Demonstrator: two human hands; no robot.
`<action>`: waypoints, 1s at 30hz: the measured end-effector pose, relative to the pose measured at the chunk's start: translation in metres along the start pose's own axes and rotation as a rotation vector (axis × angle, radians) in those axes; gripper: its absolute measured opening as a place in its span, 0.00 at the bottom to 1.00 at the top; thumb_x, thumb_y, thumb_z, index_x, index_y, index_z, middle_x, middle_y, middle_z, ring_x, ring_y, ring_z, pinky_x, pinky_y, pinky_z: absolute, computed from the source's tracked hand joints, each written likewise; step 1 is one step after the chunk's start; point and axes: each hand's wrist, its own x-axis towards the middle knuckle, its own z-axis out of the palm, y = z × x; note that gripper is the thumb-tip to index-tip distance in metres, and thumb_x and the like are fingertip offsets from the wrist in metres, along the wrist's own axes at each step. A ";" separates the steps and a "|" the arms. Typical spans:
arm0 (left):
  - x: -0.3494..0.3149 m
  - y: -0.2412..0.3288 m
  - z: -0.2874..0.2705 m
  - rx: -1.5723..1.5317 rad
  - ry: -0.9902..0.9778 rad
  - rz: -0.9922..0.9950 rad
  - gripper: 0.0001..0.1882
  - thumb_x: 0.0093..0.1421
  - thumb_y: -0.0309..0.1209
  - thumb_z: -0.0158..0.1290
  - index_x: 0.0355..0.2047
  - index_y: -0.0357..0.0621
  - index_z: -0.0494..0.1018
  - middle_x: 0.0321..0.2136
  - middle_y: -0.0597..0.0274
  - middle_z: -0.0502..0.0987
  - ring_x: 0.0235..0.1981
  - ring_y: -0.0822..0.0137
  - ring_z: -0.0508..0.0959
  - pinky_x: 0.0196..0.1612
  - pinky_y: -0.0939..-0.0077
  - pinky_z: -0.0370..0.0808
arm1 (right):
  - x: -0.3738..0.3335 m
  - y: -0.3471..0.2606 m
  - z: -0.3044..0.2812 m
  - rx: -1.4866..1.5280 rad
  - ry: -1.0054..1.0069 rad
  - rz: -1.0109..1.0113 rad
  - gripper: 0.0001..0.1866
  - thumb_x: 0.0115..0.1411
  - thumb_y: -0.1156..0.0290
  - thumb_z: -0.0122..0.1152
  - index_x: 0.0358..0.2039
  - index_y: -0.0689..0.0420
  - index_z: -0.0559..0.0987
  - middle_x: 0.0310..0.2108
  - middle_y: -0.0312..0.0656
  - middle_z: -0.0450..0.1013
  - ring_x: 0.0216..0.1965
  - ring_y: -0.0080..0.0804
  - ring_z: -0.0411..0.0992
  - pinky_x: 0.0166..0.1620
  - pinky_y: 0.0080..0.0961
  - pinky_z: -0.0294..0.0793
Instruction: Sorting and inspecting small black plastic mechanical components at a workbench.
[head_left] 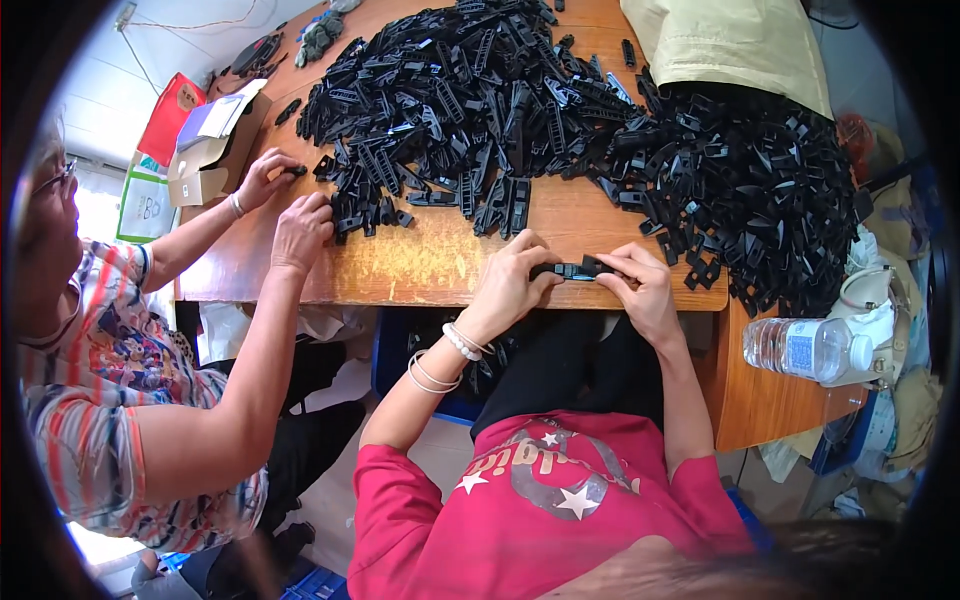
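Pinching a black part [572, 271] between our left hand [508, 282] and right hand [646, 292], we have it at the near edge of the desk [420, 262]; a black pile [450, 105] spreads beyond, a bottle [800, 346] past the near right corner.

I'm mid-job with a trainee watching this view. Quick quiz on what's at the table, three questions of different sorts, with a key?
1. What do the person's left hand and right hand hold between them?
2. True or false: the clear bottle is on the person's right.
3. The co-worker's hands are nearest to:
a) the bottle
b) the left side of the heap of black parts
c) the person's right hand

Key:
1. A narrow, mostly black piece; whether it is one part or several is too small to tell.
2. True.
3. b
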 end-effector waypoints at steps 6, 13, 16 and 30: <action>0.002 -0.003 0.000 -0.050 -0.024 0.035 0.10 0.47 0.22 0.62 0.33 0.37 0.79 0.32 0.58 0.76 0.33 0.59 0.78 0.36 0.71 0.75 | 0.004 0.000 -0.003 -0.104 -0.012 -0.092 0.14 0.47 0.81 0.67 0.38 0.65 0.82 0.31 0.40 0.71 0.33 0.30 0.69 0.35 0.24 0.69; -0.019 0.000 -0.014 -0.070 -0.091 0.021 0.11 0.47 0.19 0.60 0.34 0.35 0.78 0.33 0.54 0.76 0.34 0.56 0.78 0.37 0.70 0.75 | 0.001 -0.001 0.016 -0.135 -0.081 -0.202 0.12 0.48 0.82 0.65 0.36 0.63 0.83 0.33 0.40 0.72 0.37 0.33 0.69 0.41 0.26 0.69; -0.069 -0.006 -0.048 0.091 -0.286 0.043 0.13 0.48 0.31 0.63 0.35 0.42 0.79 0.32 0.56 0.76 0.31 0.53 0.79 0.34 0.64 0.75 | -0.007 0.000 0.003 -0.287 0.147 -0.190 0.09 0.51 0.83 0.62 0.35 0.62 0.82 0.34 0.41 0.72 0.37 0.35 0.70 0.43 0.28 0.69; 0.026 -0.018 -0.013 0.802 0.139 0.239 0.16 0.52 0.27 0.54 0.42 0.34 0.71 0.33 0.58 0.67 0.33 0.66 0.75 0.26 0.76 0.74 | 0.028 0.005 -0.007 -0.449 0.306 -0.333 0.06 0.46 0.85 0.64 0.27 0.64 0.79 0.36 0.41 0.71 0.35 0.35 0.69 0.38 0.30 0.69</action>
